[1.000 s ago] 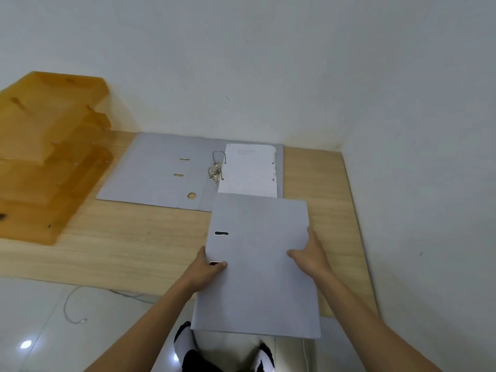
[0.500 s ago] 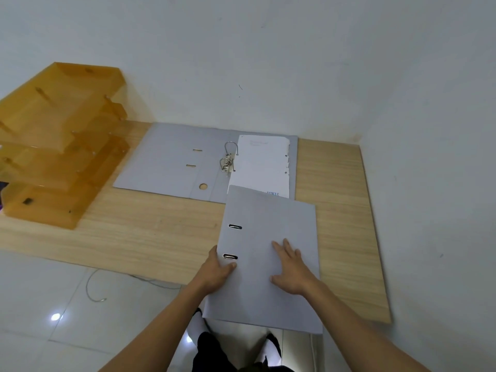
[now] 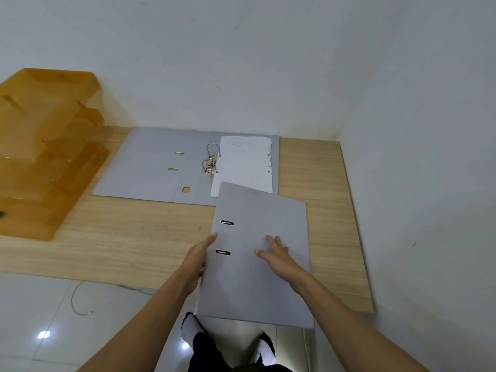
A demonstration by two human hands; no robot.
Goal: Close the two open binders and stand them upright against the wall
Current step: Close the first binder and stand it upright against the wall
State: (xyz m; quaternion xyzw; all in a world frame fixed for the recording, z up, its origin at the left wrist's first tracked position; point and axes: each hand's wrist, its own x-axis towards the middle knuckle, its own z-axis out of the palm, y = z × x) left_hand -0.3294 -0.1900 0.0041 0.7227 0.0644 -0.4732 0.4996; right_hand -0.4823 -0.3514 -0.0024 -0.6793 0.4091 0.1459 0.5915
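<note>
A closed grey binder (image 3: 257, 216) lies flat on the wooden desk (image 3: 120, 237), its near end hanging over the front edge. My left hand (image 3: 197, 260) grips its left spine edge, thumb near the lower slot. My right hand (image 3: 277, 255) rests flat on its cover, fingers spread. Behind it a second grey binder (image 3: 150, 165) lies open against the white back wall (image 3: 241, 63). That binder's metal ring mechanism (image 3: 210, 162) stands up, and white punched paper (image 3: 243, 165) lies on its right half.
An amber plastic stacked letter tray (image 3: 40, 146) stands at the desk's left end. A white side wall (image 3: 429, 183) borders the desk on the right. Below the front edge are white floor tiles, a thin cable (image 3: 77, 299) and my feet.
My right hand moved from the closed binder's right edge onto the middle of its cover. My left hand has slid a little along the spine edge. The camera view shifted slightly.
</note>
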